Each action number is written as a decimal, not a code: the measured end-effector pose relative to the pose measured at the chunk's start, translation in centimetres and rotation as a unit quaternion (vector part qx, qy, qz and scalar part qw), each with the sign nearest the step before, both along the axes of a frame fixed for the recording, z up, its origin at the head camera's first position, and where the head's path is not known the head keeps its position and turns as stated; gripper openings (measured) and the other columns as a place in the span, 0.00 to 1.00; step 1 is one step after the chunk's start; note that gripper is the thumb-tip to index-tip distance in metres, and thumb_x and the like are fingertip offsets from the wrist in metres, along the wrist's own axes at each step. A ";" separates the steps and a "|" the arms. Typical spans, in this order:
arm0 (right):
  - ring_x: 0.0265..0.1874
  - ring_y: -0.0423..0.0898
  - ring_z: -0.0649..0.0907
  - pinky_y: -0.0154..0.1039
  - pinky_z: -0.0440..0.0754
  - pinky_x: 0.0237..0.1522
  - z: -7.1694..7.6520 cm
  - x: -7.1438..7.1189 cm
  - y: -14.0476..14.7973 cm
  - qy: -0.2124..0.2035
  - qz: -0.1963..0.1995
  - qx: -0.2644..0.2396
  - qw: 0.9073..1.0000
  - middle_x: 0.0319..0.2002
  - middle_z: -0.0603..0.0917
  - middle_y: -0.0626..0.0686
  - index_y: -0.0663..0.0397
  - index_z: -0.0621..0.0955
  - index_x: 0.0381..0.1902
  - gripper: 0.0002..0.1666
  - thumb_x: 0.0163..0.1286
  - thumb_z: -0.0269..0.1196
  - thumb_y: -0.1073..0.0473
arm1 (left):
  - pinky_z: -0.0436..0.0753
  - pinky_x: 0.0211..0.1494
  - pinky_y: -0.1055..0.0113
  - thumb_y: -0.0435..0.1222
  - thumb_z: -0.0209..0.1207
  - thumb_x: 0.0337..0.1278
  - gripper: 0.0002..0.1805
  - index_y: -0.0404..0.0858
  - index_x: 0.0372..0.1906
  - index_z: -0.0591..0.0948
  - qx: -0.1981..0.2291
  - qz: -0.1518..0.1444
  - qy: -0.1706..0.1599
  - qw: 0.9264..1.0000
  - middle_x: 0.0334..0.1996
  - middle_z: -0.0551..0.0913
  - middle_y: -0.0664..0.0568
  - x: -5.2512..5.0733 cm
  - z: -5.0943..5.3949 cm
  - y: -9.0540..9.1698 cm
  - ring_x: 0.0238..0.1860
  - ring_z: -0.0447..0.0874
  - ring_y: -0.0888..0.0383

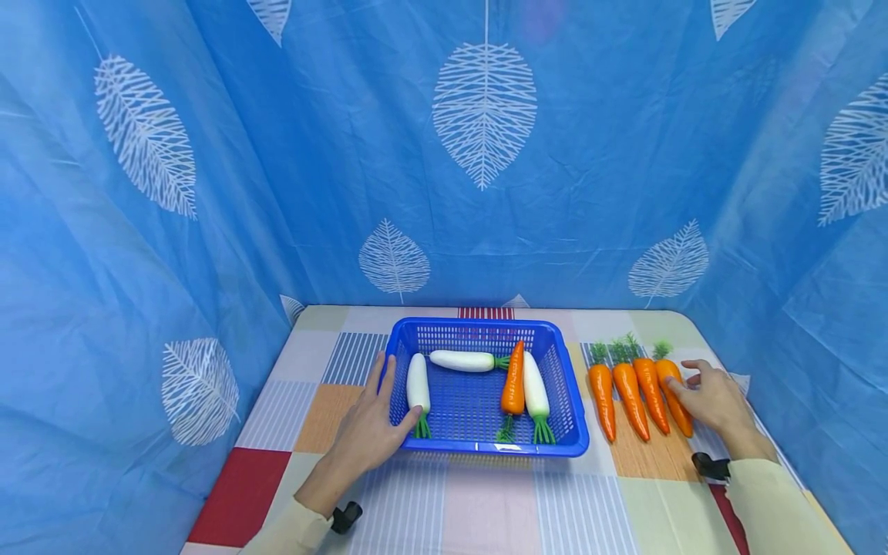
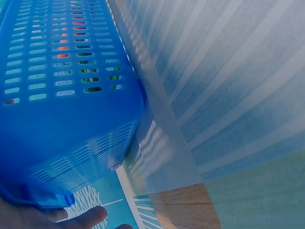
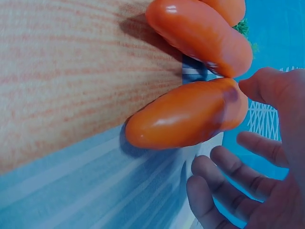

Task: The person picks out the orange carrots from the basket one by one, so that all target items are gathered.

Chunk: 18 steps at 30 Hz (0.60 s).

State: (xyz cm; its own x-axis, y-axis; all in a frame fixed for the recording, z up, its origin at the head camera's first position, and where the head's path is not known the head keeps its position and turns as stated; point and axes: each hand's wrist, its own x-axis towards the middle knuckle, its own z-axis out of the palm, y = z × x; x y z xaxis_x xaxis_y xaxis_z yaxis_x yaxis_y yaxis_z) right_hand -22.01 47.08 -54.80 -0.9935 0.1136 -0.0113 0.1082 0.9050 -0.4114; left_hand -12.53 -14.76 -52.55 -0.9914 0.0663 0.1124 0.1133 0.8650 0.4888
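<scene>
Four glossy orange carrots [image 1: 633,397] with feathery green tops lie in a row at 3 o'clock of the blue basket [image 1: 451,445], which holds three white radishes [image 1: 461,361] and a fifth carrot [image 1: 513,381]. A neighbour [image 1: 654,395] crowds the endmost carrot [image 1: 675,407] at its 9 o'clock. I have the right hand [image 1: 711,397] loosely spread around that one, ungripped; thumb contact I can't tell. My left hand [image 1: 371,420], fingers extended, meets the basket's 9 o'clock rim.

Patchwork-covered table [image 1: 492,505]: blue basket [image 1: 458,446]; four orange carrots [image 1: 632,399] lined up right.
</scene>
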 end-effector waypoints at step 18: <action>0.55 0.77 0.82 0.71 0.92 0.48 2.0 0.4 -2.8 0.049 0.008 0.007 0.999 0.65 0.78 0.82 0.74 0.72 0.79 0.42 0.84 0.68 0.48 | 0.86 0.74 0.22 0.61 0.64 0.81 0.59 0.39 0.98 0.51 0.003 0.000 0.001 1.000 0.98 0.46 0.36 0.1 0.0 -0.1 0.88 0.70 0.22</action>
